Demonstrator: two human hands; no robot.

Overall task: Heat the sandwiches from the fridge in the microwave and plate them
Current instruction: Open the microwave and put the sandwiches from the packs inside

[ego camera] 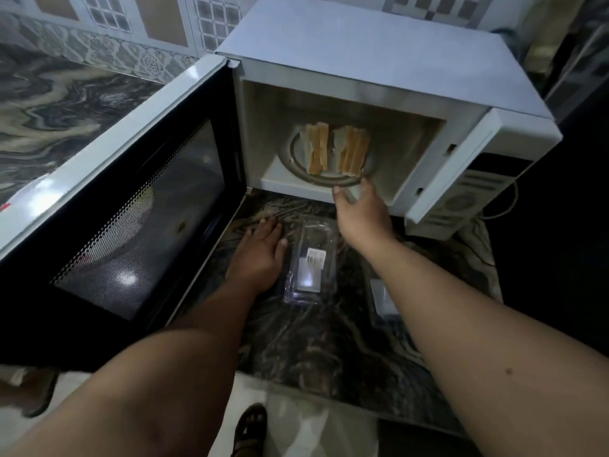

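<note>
A white microwave stands on the dark marbled counter, its door swung wide open to the left. Inside, two sandwiches stand on edge on a plate that sits on the turntable. My right hand reaches to the cavity's front edge, and its fingers hold the plate's near rim. My left hand lies flat on the counter in front of the microwave, fingers straight, holding nothing.
An empty clear plastic sandwich package with a barcode label lies on the counter between my hands. A second clear package lies to the right. The counter's front edge is below. A sandalled foot shows on the floor.
</note>
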